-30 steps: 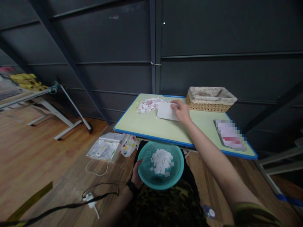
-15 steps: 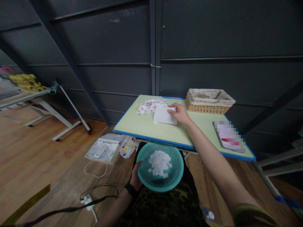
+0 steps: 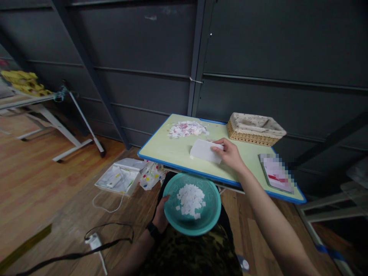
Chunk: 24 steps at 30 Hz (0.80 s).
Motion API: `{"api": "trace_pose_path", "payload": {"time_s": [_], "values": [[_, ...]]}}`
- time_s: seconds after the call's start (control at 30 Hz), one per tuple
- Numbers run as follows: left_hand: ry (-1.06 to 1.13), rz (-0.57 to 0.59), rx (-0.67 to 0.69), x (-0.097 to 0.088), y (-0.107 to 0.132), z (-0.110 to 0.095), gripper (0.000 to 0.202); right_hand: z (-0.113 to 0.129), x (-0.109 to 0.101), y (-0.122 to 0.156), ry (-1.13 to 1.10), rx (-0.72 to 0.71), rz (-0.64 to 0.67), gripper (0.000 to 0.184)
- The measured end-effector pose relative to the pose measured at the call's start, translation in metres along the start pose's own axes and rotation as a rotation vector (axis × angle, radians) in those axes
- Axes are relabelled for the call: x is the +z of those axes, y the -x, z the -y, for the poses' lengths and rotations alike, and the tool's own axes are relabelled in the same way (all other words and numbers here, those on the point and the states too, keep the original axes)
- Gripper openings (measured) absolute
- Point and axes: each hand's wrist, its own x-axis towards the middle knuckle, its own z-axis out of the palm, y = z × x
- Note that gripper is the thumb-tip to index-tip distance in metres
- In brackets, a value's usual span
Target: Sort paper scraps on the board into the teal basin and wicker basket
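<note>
My left hand (image 3: 161,212) is closed on the left rim of a green plastic basket (image 3: 214,220), held below the table's front edge. White paper scraps (image 3: 190,199) lie heaped inside it. Over the pale green table (image 3: 161,151), my right hand (image 3: 230,153) grips a flat white card (image 3: 205,150) between thumb and fingers. The card slants down, its lower left edge at the tabletop beside a small white scrap. Behind it, a pile of white and pinkish paper scraps (image 3: 188,129) spreads across the back left of the table.
A cloth-lined wicker basket (image 3: 250,136) stands at the table's back right, with a partly blurred flat tablet-like object (image 3: 277,174) nearer the right edge. On the floor to the left are an open white box (image 3: 119,178), a power strip (image 3: 93,242) and cables. A dark panelled wall rises behind.
My right hand has drawn the white card away from the scrap pile, toward the table's front edge. My left hand still holds the green basket. The view has shifted slightly.
</note>
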Motion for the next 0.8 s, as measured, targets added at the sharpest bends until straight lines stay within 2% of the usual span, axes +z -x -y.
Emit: {"api": "trace_pose_path", "payload": {"time_s": [0.2, 0.3, 0.43, 0.53, 0.63, 0.73, 0.8], "values": [[-0.040, -0.027, 0.109, 0.012, 0.012, -0.028, 0.031, 0.018, -0.005, 0.026, 0.059, -0.025, 0.046, 0.026], [-0.035, -0.037, 0.140, 0.016, 0.016, -0.036, 0.030, 0.029, -0.004, 0.034, -0.012, -0.011, 0.090, 0.026], [-0.032, -0.072, 0.097, 0.020, 0.021, -0.041, 0.024, 0.035, -0.008, 0.031, -0.153, 0.019, 0.078, 0.027], [-0.035, -0.071, 0.107, 0.024, 0.026, -0.044, 0.022, 0.032, -0.016, 0.010, -0.133, -0.020, -0.018, 0.027], [-0.051, -0.072, 0.091, 0.026, 0.030, -0.045, 0.015, 0.022, -0.028, -0.028, -0.093, -0.087, -0.181, 0.029], [-0.043, -0.078, 0.050, 0.025, 0.030, -0.042, 0.010, 0.006, -0.039, -0.069, -0.121, -0.145, -0.351, 0.029], [-0.040, -0.075, -0.013, 0.022, 0.028, -0.037, 0.012, -0.010, -0.044, -0.087, -0.100, -0.143, -0.410, 0.027]]}}
